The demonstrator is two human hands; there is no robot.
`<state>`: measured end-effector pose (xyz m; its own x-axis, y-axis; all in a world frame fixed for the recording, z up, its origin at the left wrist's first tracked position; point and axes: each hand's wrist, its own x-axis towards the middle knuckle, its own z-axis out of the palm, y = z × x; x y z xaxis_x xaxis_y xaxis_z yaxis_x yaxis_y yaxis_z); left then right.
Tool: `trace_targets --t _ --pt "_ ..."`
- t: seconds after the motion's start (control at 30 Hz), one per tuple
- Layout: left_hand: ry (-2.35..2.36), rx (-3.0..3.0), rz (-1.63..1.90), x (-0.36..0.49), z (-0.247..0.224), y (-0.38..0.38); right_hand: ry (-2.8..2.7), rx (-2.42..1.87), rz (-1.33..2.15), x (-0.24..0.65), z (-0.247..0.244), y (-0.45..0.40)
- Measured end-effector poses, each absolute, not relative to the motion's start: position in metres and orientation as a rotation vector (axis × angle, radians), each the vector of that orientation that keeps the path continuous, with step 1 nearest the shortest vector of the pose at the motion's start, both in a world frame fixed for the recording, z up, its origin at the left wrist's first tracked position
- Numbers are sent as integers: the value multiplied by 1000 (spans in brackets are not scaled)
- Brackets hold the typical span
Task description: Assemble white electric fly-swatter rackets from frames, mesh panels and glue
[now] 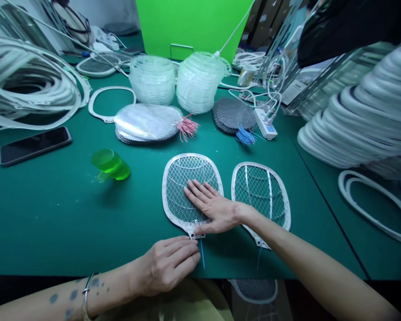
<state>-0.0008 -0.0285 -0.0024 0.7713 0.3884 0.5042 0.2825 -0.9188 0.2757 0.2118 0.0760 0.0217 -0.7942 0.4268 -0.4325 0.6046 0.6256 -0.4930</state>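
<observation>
A white oval frame with metal mesh (175, 191) lies flat on the green table, a blue wire (202, 254) hanging from its narrow neck. Across the mesh rests my right hand (217, 209), palm down with its fingers spread and the thumb at the neck. My left hand (169, 263) has its fingers pressed together at the neck's lower left edge, pinching there; a bracelet is on that wrist. Right of this piece, partly under my right forearm, lies a second meshed frame (259, 191) with its own blue wire.
Behind are a silvery mesh stack (147, 122) with red wires, a dark mesh stack (235, 113) with blue wires, and two clear ring stacks (153, 80). A phone (35, 145) and green cup (112, 164) stand left; white frames (364, 107) pile up right.
</observation>
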Motion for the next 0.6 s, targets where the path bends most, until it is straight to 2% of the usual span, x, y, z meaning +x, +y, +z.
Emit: trace_targets --t 0.2,0.43,0.5,0.6 --pt "713 2597 901 7 -4 -35 2601 860 -918 211 19 74" --pt "1209 1800 820 23 8 -44 2578 899 -861 209 18 71" --pt "1236 1854 870 28 6 -48 2590 901 -834 210 15 70" --pt "1141 2237 988 31 2 -52 2616 901 -794 210 10 69"
